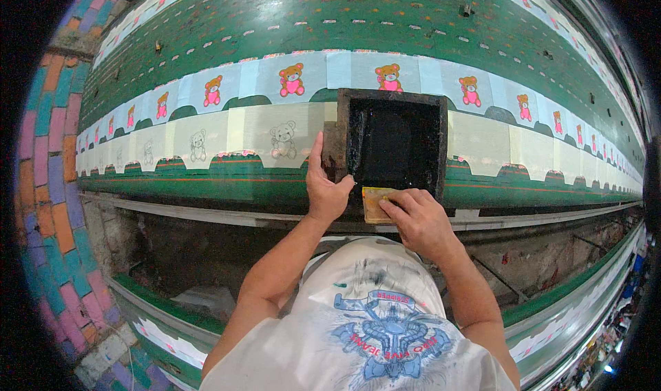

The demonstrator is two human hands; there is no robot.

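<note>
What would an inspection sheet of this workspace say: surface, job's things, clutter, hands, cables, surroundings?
Surface: long green table, rows of flat pieces on it.
Job's things: dark frame, black inside; yellow block; pale pieces, some with bear outlines; light-blue pieces with coloured bears.
Clutter: small mixed items, lower right.
Hands: left at frame's left side; right holding block.
Cables: nothing seen clearly.
Surroundings: multicoloured bricks, left.

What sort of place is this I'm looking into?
Probably a screen-printing workshop: a long green table carries rows of pale pieces, many bearing bear pictures; a dark framed screen lies over one row, and the right hand holds a yellowish squeegee-like block.
</note>
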